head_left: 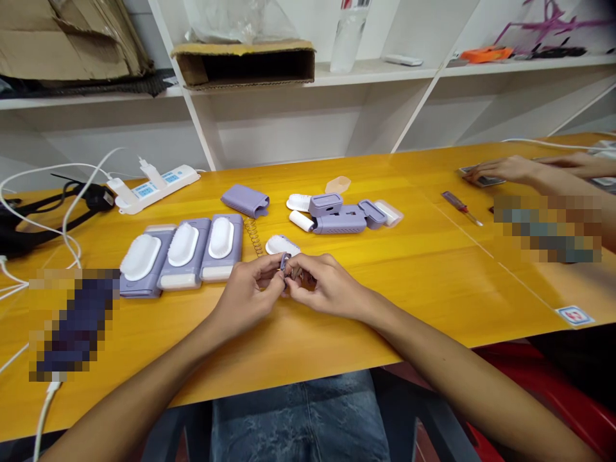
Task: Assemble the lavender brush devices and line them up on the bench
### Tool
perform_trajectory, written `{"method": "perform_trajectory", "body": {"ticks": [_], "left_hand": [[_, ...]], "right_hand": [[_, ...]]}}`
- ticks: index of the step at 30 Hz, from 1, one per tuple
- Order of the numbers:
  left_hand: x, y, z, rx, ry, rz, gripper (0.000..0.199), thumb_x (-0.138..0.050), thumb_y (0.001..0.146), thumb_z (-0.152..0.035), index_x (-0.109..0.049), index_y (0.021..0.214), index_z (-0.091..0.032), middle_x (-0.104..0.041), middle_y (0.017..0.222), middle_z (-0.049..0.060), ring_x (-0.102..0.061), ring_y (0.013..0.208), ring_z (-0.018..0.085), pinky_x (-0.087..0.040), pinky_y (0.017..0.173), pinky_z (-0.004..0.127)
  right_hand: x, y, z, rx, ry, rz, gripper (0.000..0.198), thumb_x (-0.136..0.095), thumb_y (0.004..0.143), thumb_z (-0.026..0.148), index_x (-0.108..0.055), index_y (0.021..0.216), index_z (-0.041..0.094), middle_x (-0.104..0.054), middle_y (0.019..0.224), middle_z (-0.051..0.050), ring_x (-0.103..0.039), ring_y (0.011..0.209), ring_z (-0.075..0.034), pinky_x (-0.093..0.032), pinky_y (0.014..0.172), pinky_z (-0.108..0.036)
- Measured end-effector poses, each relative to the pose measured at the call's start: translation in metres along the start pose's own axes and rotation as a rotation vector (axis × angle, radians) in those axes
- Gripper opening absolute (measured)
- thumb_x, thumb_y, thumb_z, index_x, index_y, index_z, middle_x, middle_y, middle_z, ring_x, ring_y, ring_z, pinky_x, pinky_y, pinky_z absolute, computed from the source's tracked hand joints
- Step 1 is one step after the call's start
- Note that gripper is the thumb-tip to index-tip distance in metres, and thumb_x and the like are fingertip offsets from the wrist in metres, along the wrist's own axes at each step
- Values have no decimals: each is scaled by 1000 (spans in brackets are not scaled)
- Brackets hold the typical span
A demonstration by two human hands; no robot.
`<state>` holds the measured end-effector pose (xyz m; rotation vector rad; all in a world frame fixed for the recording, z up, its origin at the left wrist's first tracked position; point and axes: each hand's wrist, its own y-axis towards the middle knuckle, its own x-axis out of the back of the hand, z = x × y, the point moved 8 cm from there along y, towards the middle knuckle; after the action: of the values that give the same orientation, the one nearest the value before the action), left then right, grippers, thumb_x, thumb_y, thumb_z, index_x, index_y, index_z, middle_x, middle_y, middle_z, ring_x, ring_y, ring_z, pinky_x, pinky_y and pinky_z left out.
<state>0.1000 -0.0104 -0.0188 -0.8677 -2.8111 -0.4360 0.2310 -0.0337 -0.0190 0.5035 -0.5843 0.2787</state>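
Both of my hands meet over the near middle of the table. My left hand [253, 289] and my right hand [320, 282] pinch a small purple plastic part [285, 262] between them; the fingers cover most of it. Just beyond lies a white bristled brush head [282, 245], and a metal spring [253, 236] rests to its left. Farther back are a purple casing [245, 200] and a group of purple housing pieces [339, 222] with white and clear parts. Left of my hands, three purple brushes with white bristle heads [183, 244] lie in a row.
A power strip [161, 188] with white cables and a dark pixelated object [79, 324] occupy the left side. To the right lies a screwdriver [461, 207], near another person's hands [510, 170]. White shelves [289, 122] stand behind the table, holding a cardboard box [245, 64] and a bottle [349, 38].
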Motion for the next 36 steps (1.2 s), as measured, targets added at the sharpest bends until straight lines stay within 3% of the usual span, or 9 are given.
{"method": "perform_trajectory", "body": {"ticks": [6,11,17,24,36], "left_hand": [[0,0,4,8,-27,-24,31,-61,98,-16,-78,125,-16,-84,120,10,-82,104,21,-64,90,28],[1,1,6,36,-54,-57,25,-63,98,-21,-73,119,-14,-85,111,11,-83,97,22,-64,81,27],[3,2,9,62,-106,-124,18,-67,95,-23,-70,111,-14,-86,105,10,-83,92,19,-63,81,26],[5,2,5,54,-114,-192,14,-68,94,-22,-71,105,-15,-85,104,8,-82,88,18,-62,82,27],[4,2,1,-11,-124,-190,11,-67,98,-21,-71,108,-16,-85,110,10,-83,93,18,-64,85,26]], "right_hand": [[-3,-1,0,10,-105,-12,6,-63,98,24,-65,103,21,-74,80,-1,-63,64,-15,-44,64,-27],[-4,-2,0,28,-148,-40,7,-63,99,24,-64,105,22,-75,81,-2,-64,64,-16,-45,65,-27],[-5,-2,-2,22,-162,-117,7,-63,99,25,-64,104,21,-74,83,-3,-64,63,-15,-47,63,-26],[-1,-3,4,69,-116,-240,8,-66,97,22,-64,105,21,-72,76,1,-58,55,-12,-44,56,-24],[5,-1,10,77,-52,-302,9,-69,94,17,-63,100,21,-69,71,4,-55,52,-9,-42,52,-22]]}}
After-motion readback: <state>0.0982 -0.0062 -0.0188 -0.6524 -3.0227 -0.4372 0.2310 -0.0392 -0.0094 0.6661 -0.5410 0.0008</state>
